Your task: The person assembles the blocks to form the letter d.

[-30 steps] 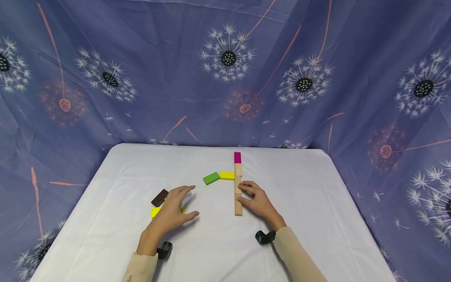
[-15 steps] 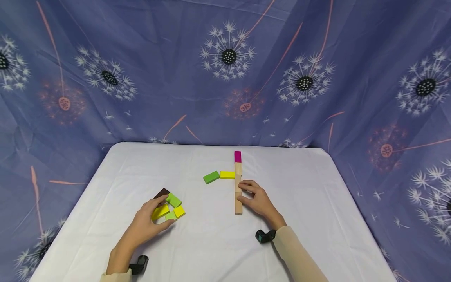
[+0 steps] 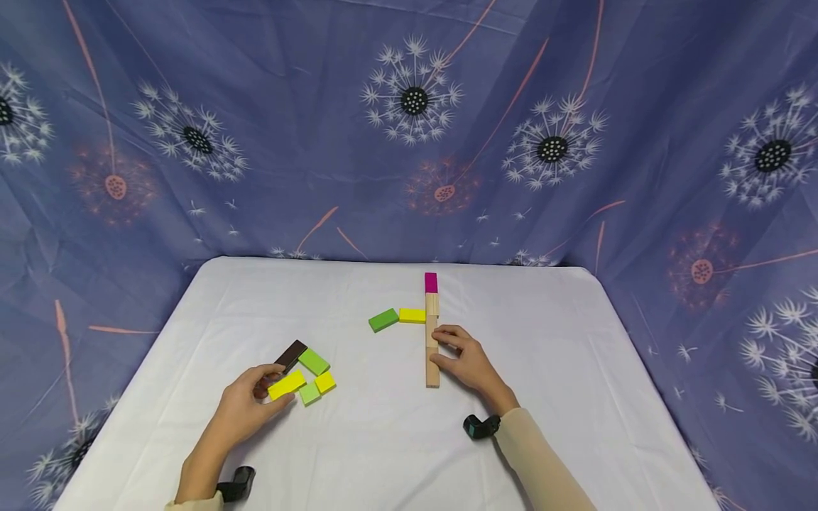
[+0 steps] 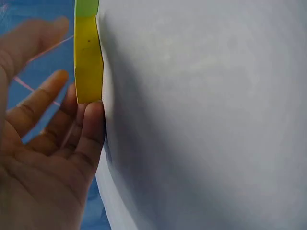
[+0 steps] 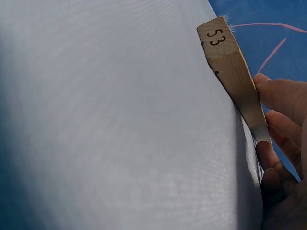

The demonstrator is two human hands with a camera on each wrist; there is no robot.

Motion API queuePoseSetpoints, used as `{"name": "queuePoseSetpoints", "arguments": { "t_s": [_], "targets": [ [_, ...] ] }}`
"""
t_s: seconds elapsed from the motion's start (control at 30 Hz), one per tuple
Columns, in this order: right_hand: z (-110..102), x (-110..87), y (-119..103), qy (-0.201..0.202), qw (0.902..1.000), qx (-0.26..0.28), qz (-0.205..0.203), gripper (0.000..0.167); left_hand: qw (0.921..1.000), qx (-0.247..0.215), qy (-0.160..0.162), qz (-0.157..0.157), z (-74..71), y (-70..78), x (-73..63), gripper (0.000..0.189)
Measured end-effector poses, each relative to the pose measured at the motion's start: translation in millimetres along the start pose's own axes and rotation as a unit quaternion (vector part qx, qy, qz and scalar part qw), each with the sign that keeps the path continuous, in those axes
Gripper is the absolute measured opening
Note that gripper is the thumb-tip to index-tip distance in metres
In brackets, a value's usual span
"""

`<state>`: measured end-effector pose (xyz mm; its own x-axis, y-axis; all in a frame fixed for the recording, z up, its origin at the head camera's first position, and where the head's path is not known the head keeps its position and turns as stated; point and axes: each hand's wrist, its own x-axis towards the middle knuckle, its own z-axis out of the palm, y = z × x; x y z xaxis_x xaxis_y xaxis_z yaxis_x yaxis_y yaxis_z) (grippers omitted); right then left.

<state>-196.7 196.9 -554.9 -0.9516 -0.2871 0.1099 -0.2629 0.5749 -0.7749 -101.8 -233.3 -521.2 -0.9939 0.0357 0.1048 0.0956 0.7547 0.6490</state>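
My left hand (image 3: pixel 241 406) is around the near left end of a yellow block (image 3: pixel 287 385), thumb on the near side and fingers on the far side. In the left wrist view, the thumb stands off the yellow block (image 4: pixel 88 62) while a lower fingertip is right at its end. My right hand (image 3: pixel 469 362) rests fingertips and thumb along the right side of a straight row of plain wooden blocks (image 3: pixel 432 365). The nearest wooden block (image 5: pixel 235 81) bears an engraved number on its end in the right wrist view. A magenta block (image 3: pixel 431 282) tops the row's far end.
A dark brown block (image 3: pixel 290 356), a light green block (image 3: pixel 314 361), a small light green piece (image 3: pixel 309 394) and a small yellow piece (image 3: pixel 325 383) lie beside the left hand. Another yellow block (image 3: pixel 412 316) and a green block (image 3: pixel 383 320) extend left from the row on the white-covered table (image 3: pixel 549 333).
My left hand has moved left and toward me, from over the loose pieces to the yellow block's end. That block has shifted slightly left. The right hand has stayed at the row.
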Motion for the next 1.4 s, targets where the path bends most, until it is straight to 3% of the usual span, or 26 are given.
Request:
{"name": "queuePoseSetpoints", "arguments": {
  "t_s": [0.23, 0.53, 0.67, 0.83, 1.17, 1.4],
  "targets": [
    [1, 0.4, 1, 0.000, 1.0000, -0.002, 0.004, 0.046, 0.9991, 0.025, -0.032, -0.014, -0.7, 4.6, 4.6, 0.039],
    [1, 1.5, 2, 0.001, 1.0000, 0.001, 0.003, 0.046, 0.9984, 0.034, -0.033, -0.031, -3.0, 8.1, 3.7, 0.040],
    [1, 2.1, 0, -0.001, 1.0000, 0.006, 0.003, 0.046, 0.9988, 0.033, -0.018, -0.031, -7.1, 11.7, 1.3, 0.039],
    [1, 0.4, 1, 0.002, 1.0000, 0.005, 0.004, 0.046, 0.9994, 0.009, 0.025, -0.021, -7.4, 22.7, -0.3, 0.036],
    [0, -4.0, 2, 0.002, 0.9998, 0.008, 0.017, 0.046, 0.9967, -0.053, 0.059, 0.016, 18.8, 51.0, 6.2, 0.032],
    [1, -2.0, 0, 0.003, 0.9999, 0.010, 0.011, 0.045, 0.9949, -0.058, 0.077, 0.032, 33.4, 66.8, 21.6, 0.038]
  ]
}}
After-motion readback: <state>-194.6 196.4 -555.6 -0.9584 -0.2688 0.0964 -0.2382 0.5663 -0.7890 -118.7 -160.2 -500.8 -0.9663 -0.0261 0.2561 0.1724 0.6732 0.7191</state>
